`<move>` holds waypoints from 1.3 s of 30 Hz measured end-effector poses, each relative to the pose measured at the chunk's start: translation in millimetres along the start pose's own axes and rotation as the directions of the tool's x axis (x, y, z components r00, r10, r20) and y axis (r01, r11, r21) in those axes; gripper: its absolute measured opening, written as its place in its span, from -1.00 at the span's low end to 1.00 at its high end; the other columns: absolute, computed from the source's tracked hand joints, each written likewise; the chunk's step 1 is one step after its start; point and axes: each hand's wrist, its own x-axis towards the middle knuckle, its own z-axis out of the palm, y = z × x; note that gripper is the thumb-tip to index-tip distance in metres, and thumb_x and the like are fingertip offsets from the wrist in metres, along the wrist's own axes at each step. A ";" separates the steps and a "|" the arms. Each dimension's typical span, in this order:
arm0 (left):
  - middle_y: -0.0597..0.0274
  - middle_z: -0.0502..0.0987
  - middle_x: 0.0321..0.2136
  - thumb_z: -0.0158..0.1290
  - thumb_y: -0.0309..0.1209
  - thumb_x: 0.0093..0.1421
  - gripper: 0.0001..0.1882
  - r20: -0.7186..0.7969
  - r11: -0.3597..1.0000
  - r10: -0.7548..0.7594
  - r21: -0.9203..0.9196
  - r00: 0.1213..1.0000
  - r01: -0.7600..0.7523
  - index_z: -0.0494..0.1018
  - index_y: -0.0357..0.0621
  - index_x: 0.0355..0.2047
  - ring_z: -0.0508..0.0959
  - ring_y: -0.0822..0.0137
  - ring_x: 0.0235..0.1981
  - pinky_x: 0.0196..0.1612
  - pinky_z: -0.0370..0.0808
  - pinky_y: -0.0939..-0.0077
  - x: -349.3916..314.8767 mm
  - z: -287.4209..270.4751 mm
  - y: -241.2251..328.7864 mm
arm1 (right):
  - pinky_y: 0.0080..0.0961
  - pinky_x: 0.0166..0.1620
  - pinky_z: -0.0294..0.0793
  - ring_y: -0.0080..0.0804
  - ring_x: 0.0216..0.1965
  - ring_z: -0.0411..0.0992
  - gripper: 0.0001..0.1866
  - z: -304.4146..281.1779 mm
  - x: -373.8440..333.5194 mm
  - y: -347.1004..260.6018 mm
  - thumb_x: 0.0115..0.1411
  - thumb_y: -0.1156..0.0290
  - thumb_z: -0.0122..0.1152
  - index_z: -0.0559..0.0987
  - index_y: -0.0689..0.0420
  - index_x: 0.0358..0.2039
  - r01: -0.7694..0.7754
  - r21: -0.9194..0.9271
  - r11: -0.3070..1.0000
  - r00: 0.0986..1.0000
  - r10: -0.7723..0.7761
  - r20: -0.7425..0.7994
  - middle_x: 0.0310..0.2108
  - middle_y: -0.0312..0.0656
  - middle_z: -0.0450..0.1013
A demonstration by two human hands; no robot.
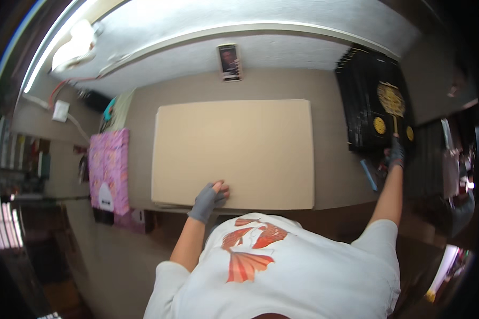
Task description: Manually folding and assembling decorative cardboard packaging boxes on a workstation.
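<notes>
With right hand (395, 153) at near end of black stack (368, 101), lengthwise along tabletop's (330, 170) right edge, left hand (211, 199) on board (232, 149); cannot tell whether clamped on either.

From close above, a head-worn fisheye faces down across shirt (319, 266) and table (330, 133).

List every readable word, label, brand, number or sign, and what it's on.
None can be read.
Small dark rectangle with a pale border: any print too small.
Pale patch on the pink patterned stack: too blurred.
Gold emblems on the black stack: no legible lettering.
</notes>
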 end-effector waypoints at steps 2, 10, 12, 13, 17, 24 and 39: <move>0.05 0.51 -0.01 0.04 -0.20 0.33 -0.42 0.007 1.000 0.005 -0.027 1.000 -0.005 0.23 -0.29 0.22 0.58 0.27 -0.12 -0.12 0.54 0.42 7.9 -4.7 12.0 | -0.37 -0.65 0.15 -0.34 -0.74 0.24 -0.07 -23.8 40.7 22.3 -0.04 -0.62 -0.04 0.55 0.13 -0.25 -0.033 -0.015 0.999 0.994 0.031 -0.104 -0.69 -0.17 0.35; -0.09 0.48 -0.07 0.23 -0.26 0.07 -0.35 -0.264 0.396 0.730 0.915 0.631 -0.075 0.37 -0.37 0.11 0.50 -0.01 -0.06 0.04 0.45 0.23 5.9 -143.0 35.3 | -0.43 -0.50 0.47 -0.41 -0.56 0.44 -0.57 49.6 -115.5 92.5 0.19 -0.12 0.19 0.55 0.02 -0.30 0.081 -0.064 0.995 0.872 -0.040 0.487 -0.53 -0.23 0.44; -0.15 0.45 -0.03 0.26 -0.23 0.01 -0.27 -0.191 0.173 0.798 0.981 0.571 0.086 0.34 -0.37 0.14 0.47 -0.09 -0.01 0.09 0.43 0.17 -8.2 -157.4 48.7 | -0.27 0.18 0.36 -0.04 0.08 0.40 -0.28 97.1 -214.4 118.8 0.10 0.05 0.30 0.39 0.11 0.22 0.605 -0.465 0.647 0.754 -0.277 0.596 0.05 0.08 0.44; -0.17 0.40 0.02 0.26 -0.18 -0.01 -0.22 -0.299 0.211 0.735 0.954 0.609 0.215 0.32 -0.36 0.17 0.42 -0.12 0.04 0.12 0.40 0.15 -12.2 -161.0 52.7 | -0.28 0.25 0.27 -0.02 0.19 0.31 -0.19 105.4 -236.0 137.1 0.09 0.05 0.30 0.27 0.15 0.29 0.720 -0.456 0.524 0.675 -0.375 0.635 0.17 0.10 0.32; -0.23 0.33 0.10 0.26 -0.07 -0.04 -0.11 -0.386 0.274 0.595 0.922 0.705 0.273 0.26 -0.36 0.22 0.34 -0.17 0.13 0.18 0.35 0.12 -10.5 -192.6 41.4 | -0.31 0.40 0.05 -0.02 0.39 0.03 0.05 140.8 -297.9 139.7 0.07 0.05 0.34 -0.02 0.28 0.39 0.638 -0.575 0.512 0.754 -0.266 0.600 0.37 0.13 0.04; -0.20 0.37 0.08 0.26 -0.12 -0.02 -0.17 -0.274 0.242 0.678 0.959 0.682 0.146 0.29 -0.34 0.19 0.41 -0.18 0.06 0.08 0.42 0.12 -22.2 -179.6 45.8 | -0.31 0.40 0.07 -0.03 0.38 0.06 0.08 152.0 -314.1 115.5 0.06 0.08 0.38 -0.05 0.30 0.39 0.519 -0.721 0.459 0.841 -0.124 0.527 0.38 0.14 0.02; 0.15 0.58 -0.20 0.12 -0.30 0.18 -0.61 -0.064 0.974 0.085 0.215 0.994 -0.069 0.50 -0.29 -0.05 0.56 0.36 -0.23 -0.26 0.51 0.41 21.4 -275.2 88.3 | -0.38 0.04 0.42 -0.25 -0.08 0.45 -0.36 123.8 -217.4 131.5 0.10 0.02 0.36 0.45 0.27 0.02 0.406 -0.247 0.880 0.822 -0.233 0.520 -0.15 -0.13 0.50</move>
